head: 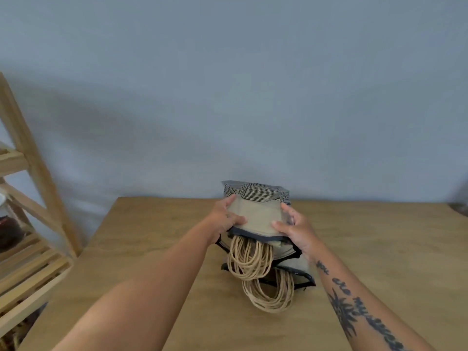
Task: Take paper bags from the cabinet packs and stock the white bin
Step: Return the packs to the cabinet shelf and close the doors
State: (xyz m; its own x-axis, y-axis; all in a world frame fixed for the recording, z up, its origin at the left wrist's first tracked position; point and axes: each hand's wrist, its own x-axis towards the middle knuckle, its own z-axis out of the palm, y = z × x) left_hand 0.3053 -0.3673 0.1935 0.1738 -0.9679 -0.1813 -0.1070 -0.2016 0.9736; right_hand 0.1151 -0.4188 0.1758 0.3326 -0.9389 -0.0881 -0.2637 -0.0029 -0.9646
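Note:
A pack of folded brown paper bags (257, 214) in clear wrap is held just above a wooden table (379, 249). My left hand (225, 217) grips its left edge and my right hand (295, 228) grips its right edge. Twisted paper handles (249, 259) hang out of its near end. Under it a second pack of bags (296, 271) lies flat on the table, with its own handles (272, 297) spilling toward me. No white bin or cabinet is in view.
A light wooden shelf rack (30, 193) stands at the left, close to the table's left edge, with dark items on its slats. A plain grey wall rises behind the table. A dark object (459, 207) peeks in at the far right edge.

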